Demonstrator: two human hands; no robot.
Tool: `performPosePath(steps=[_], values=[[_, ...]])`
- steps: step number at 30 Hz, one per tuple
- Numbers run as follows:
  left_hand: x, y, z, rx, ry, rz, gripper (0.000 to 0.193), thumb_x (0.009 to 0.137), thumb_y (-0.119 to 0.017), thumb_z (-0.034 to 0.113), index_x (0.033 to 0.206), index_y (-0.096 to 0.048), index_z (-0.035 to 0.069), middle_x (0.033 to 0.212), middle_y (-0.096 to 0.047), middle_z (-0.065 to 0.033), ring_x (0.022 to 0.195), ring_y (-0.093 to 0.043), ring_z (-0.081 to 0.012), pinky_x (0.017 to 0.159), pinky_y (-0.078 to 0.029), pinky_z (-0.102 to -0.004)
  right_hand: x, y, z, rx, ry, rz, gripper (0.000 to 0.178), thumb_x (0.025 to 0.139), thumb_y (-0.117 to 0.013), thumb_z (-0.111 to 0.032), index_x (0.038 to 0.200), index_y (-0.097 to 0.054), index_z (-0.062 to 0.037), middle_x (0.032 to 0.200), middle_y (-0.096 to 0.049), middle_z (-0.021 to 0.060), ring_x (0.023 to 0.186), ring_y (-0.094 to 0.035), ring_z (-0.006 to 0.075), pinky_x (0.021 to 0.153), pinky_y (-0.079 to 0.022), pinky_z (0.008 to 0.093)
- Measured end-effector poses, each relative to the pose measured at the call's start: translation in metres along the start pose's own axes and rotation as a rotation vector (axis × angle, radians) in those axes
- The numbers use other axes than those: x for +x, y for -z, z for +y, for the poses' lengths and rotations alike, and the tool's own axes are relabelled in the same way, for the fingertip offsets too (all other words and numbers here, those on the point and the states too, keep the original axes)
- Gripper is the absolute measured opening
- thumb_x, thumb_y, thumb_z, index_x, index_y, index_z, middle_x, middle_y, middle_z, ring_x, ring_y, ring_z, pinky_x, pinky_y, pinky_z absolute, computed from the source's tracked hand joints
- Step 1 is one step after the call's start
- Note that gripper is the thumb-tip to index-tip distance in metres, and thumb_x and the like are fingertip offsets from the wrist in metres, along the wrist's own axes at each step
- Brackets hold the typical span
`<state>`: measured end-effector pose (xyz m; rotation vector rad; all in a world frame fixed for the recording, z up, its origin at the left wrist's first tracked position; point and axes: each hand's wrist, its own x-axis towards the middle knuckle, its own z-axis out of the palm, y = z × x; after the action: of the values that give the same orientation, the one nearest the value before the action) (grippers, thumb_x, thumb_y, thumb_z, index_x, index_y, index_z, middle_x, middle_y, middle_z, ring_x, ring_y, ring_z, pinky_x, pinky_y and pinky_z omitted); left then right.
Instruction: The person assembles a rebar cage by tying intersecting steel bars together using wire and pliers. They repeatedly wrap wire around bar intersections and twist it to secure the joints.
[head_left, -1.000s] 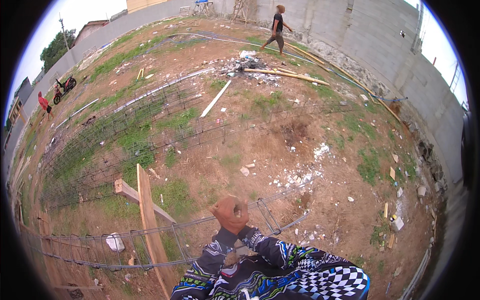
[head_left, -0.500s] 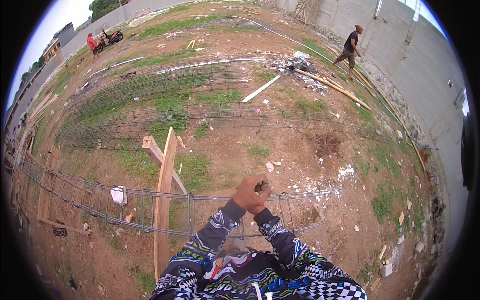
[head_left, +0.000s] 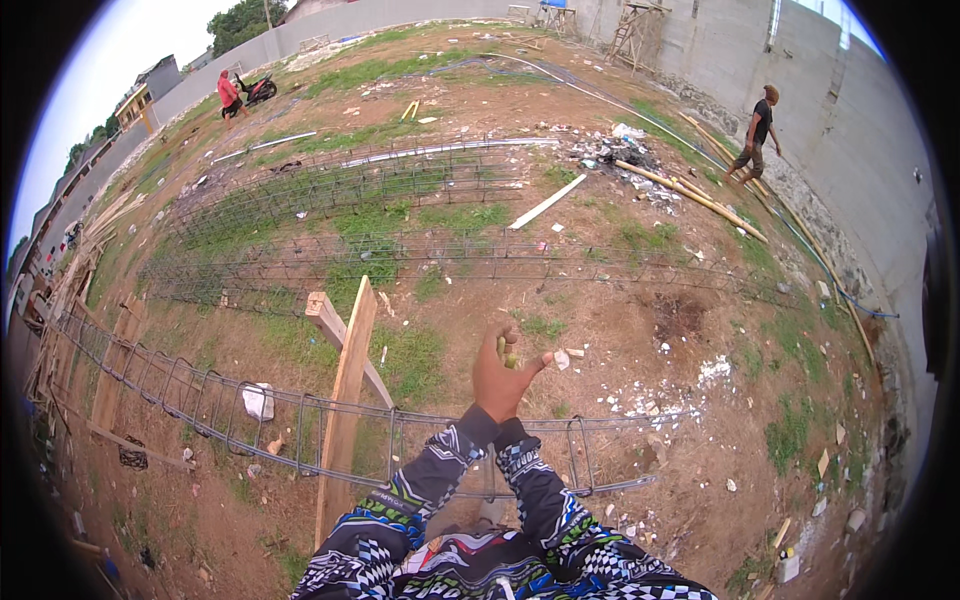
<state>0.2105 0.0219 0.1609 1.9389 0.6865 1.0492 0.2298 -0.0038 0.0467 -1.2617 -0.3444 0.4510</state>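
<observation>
Both my forearms, in patterned sleeves, reach forward over a long rebar cage (head_left: 393, 442) of thin steel bars and square stirrups. My left hand (head_left: 497, 378) is raised just beyond the cage's far bar, thumb spread to the right and fingers pointing up, and no held thing shows in it. My right hand (head_left: 512, 353) is mostly hidden behind the left one; only a bit of its fingers seems to show, so its grip cannot be made out. The cage runs from far left to right of my arms, resting across an upright wooden board (head_left: 345, 405).
A timber piece (head_left: 322, 309) leans against the board. More rebar cages (head_left: 420, 255) lie on the grass beyond. White rubble (head_left: 690, 385) is scattered at right, near bamboo poles (head_left: 700, 195). One person (head_left: 755, 135) walks along the concrete wall; another (head_left: 229, 95) is by a motorbike (head_left: 258, 90).
My hands were closed together above the cage; now the left has opened, with its thumb spread. The view has shifted slightly. The person by the wall has walked on to the right.
</observation>
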Motion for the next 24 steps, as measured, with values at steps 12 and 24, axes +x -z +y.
performPosePath(steps=[12, 24], values=[[-0.066, 0.001, 0.01, 0.03, 0.151, -0.04, 0.034, 0.077, -0.082, 0.033, 0.071, -0.059, 0.009, 0.057, -0.055, -0.0011, 0.052, -0.049, -0.0096, 0.059, -0.047, -0.0331, -0.058, 0.001, 0.012, -0.213, 0.232, 0.098, 0.046, 0.07, -0.083, -0.008, 0.109, -0.06, -0.0018, 0.094, -0.065, 0.0026, 0.09, -0.061, 0.0149, 0.076, -0.048, 0.0311], [0.058, 0.049, -0.062, -0.83, 0.338, -0.772, 0.029, 0.079, -0.082, 0.024, 0.074, -0.063, 0.003, 0.068, -0.062, -0.0036, 0.064, -0.058, -0.0117, 0.06, -0.046, -0.0265, 0.035, 0.005, -0.032, -0.302, -0.484, -0.785, 0.04, 0.069, -0.087, -0.017, 0.103, -0.067, -0.0065, 0.095, -0.069, 0.0063, 0.089, -0.062, 0.016, 0.075, -0.049, 0.0315]])
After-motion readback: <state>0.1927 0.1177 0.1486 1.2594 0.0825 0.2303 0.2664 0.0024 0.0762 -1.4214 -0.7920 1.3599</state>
